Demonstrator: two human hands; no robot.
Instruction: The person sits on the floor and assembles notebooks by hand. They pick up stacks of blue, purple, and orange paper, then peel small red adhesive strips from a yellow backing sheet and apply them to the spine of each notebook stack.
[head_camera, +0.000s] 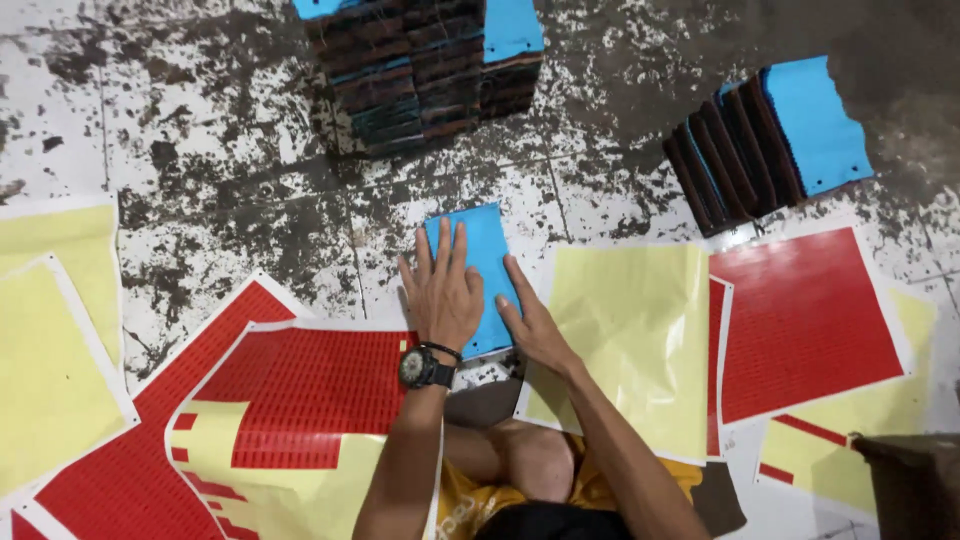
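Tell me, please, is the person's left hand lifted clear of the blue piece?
No, the left hand lies flat on the blue piece.

Floor (210, 150) is pale tile, heavily stained and scuffed with dark blotches, grout lines faintly showing, darker toward the top right corner. Red sticker sheets (805, 320) and yellow backing sheets (630, 340) lie spread flat over the lower part of the floor, some overlapping; a tall stack of dark pads (420, 70) sits at top centre, a smaller leaning stack (760, 145) at upper right. A dark brown box corner (910, 480) shows at bottom right; light is even, no hard shadows.
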